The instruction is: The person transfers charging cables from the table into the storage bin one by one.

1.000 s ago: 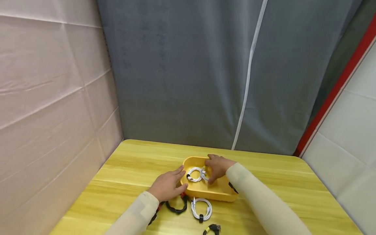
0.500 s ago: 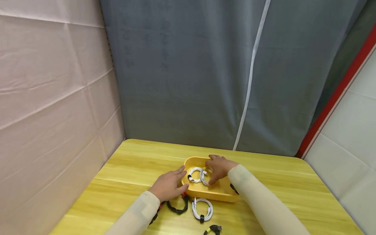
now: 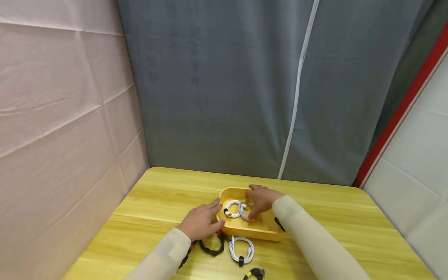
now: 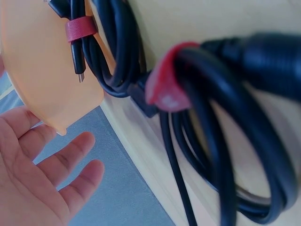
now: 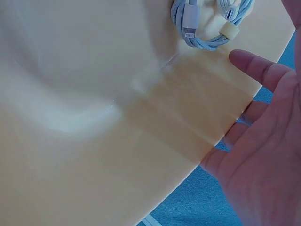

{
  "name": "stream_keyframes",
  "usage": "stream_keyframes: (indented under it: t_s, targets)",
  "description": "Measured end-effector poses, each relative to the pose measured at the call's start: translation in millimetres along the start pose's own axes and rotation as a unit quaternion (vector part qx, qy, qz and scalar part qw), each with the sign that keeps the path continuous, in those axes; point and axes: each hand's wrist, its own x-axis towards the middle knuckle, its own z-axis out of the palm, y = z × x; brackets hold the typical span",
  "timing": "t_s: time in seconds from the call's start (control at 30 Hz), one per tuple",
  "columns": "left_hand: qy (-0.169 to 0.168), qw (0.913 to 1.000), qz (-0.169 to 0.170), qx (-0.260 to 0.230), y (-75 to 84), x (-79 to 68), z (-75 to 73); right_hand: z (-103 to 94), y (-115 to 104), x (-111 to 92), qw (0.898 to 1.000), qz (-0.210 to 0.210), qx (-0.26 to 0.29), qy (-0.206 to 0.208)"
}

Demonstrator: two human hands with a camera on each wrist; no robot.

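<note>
**Little changing at the tray (image 3: 253, 234)**

Both hands are nearly staying put: left hand (image 3: 200, 221) touching its rim, fingers spread, gripping nothing; right hand (image 3: 261, 199) reaching in, fingers loosely parted, seemingly empty. The gray coil (image 5: 204, 46) is lying inside, apparently almost settled.

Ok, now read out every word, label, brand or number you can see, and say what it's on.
No text can be read.
Nearer red cable strap, left wrist view: pale marks, too blurred to read.
Gray curtain: faint dark marks, too indistinct to read.
</note>
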Motion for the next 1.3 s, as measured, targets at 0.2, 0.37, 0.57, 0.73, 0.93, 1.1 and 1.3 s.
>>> stream_keyframes:
  t_s: [0.2,0.37,0.57,0.73,0.93,1.1,1.3]
  targets:
    - [0.002,1.0000,-0.004,0.002,-0.8,0.1,-0.6,-1.6,1.5,1.6,1.000,-0.008,0.012,-0.001]
    - [-0.002,1.0000,-0.001,0.007,-0.3,1.9,-1.8,-5.6,4.7,0.4,0.999,-0.016,0.037,-0.008]
    - [-0.013,0.9999,0.004,0.005,1.7,4.9,-2.9,-12.1,4.4,-8.2,0.998,-0.016,0.054,0.002]
    - [-0.017,0.9998,-0.003,0.004,2.8,4.8,-3.6,-20.7,-1.5,-24.1,0.997,-0.029,0.057,0.035]
    - [-0.011,0.9999,-0.001,0.004,4.3,5.2,-4.3,-28.0,-16.6,-53.7,0.993,-0.051,0.051,0.094]
    - [-0.010,0.9999,0.003,0.002,3.1,3.6,-4.7,-16.7,-29.9,-76.4,0.983,-0.109,0.012,0.150]
    - [-0.013,0.9999,0.000,0.006,-0.5,1.3,-5.3,1.5,-47.6,-98.1,0.964,-0.172,-0.024,0.200]
